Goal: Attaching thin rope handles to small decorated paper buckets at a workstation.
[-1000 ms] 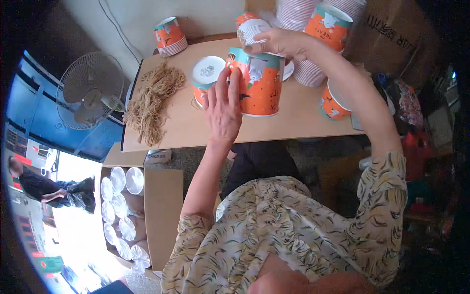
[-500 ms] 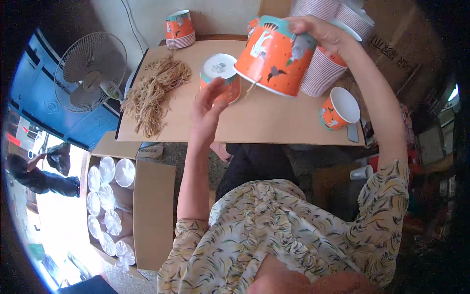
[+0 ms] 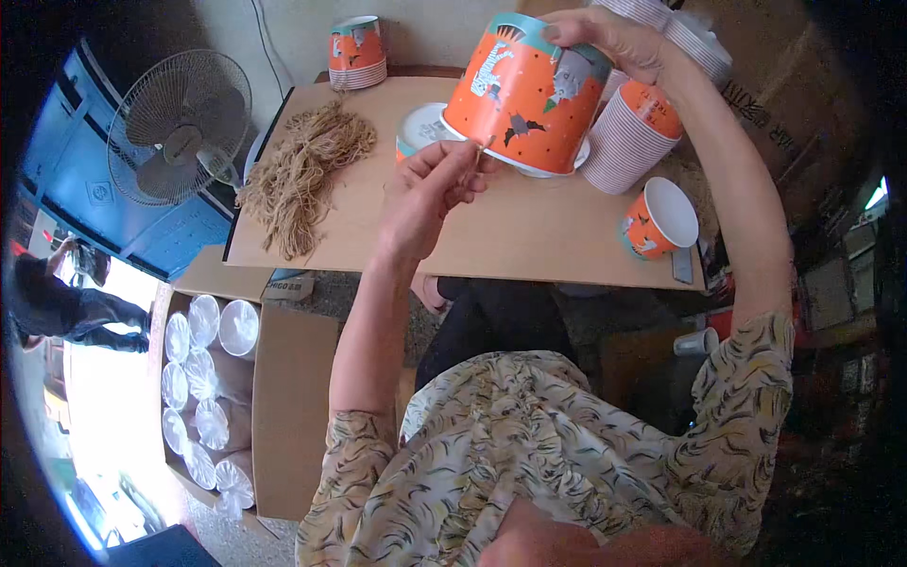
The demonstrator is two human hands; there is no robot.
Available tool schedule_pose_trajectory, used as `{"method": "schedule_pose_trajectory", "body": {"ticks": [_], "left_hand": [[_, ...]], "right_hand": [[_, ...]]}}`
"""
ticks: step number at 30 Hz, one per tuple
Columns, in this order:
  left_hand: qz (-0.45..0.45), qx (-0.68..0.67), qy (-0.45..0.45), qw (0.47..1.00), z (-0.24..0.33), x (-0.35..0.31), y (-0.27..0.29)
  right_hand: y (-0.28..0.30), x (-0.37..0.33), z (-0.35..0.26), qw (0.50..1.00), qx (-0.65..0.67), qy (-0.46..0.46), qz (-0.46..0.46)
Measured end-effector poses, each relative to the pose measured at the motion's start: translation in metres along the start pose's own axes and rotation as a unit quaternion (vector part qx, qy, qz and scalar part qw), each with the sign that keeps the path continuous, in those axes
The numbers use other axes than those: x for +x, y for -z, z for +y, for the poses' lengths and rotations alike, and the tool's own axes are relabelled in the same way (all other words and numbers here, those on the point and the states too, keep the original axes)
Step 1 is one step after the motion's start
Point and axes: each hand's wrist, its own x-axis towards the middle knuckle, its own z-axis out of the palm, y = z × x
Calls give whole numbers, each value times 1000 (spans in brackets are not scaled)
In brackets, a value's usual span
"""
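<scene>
Right grip (image 3: 614, 40) is clamping the teal edge of an orange bucket (image 3: 524, 99), fingers bent over it; bucket is tilting at upper centre of frame. Left grip (image 3: 422, 198) is pinching a short tan cord end (image 3: 487, 144) at the bucket's lower edge, thumb and forefinger together. White-topped tub (image 3: 422, 123) is standing just beyond left grip. Further out: twine bundle (image 3: 307, 175) is lying left on the worktop (image 3: 539, 241), nested buckets (image 3: 628, 146) are standing upper right.
</scene>
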Motion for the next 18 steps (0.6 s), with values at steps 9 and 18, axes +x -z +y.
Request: {"method": "schedule_pose_trajectory", "body": {"ticks": [9, 18], "left_hand": [[19, -28, 42, 999, 8, -6, 3], [-12, 11, 15, 1000, -5, -3, 14]], "right_hand": [[-6, -1, -23, 999, -18, -28, 31], [-15, 5, -24, 998, -19, -41, 46]]}}
